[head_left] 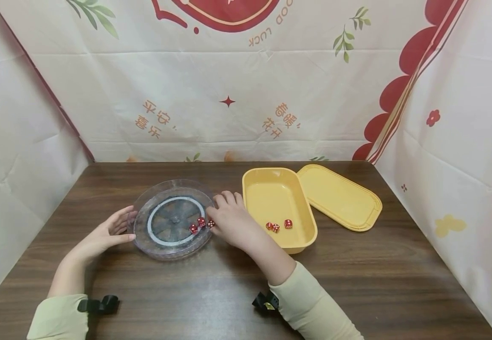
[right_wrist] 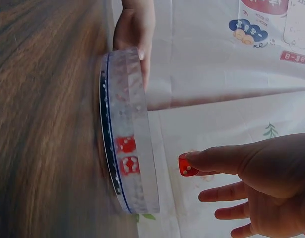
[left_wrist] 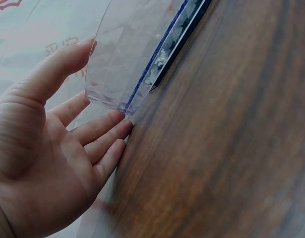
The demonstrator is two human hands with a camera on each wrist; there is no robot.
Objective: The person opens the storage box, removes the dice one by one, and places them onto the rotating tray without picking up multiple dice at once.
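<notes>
Left hand (head_left: 103, 236) is resting flat-fingered against the clear dish (head_left: 171, 219) rim, gripping nothing. Right hand (head_left: 229, 222) is pinching a red die (right_wrist: 187, 164) w/ thumb & finger just over dish edge; two dice (head_left: 197, 225) are sitting inside. Beyond, yellow tray (head_left: 271, 189) is holding three more, lid (head_left: 339, 196) beside.

Right hand (right_wrist: 261, 183) cut off by frame edge; dice pips (head_left: 278, 226) unreadable.

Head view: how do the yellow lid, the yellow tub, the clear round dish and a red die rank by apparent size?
Largest to smallest:
yellow lid, yellow tub and clear round dish: too alike to rank
red die
</notes>
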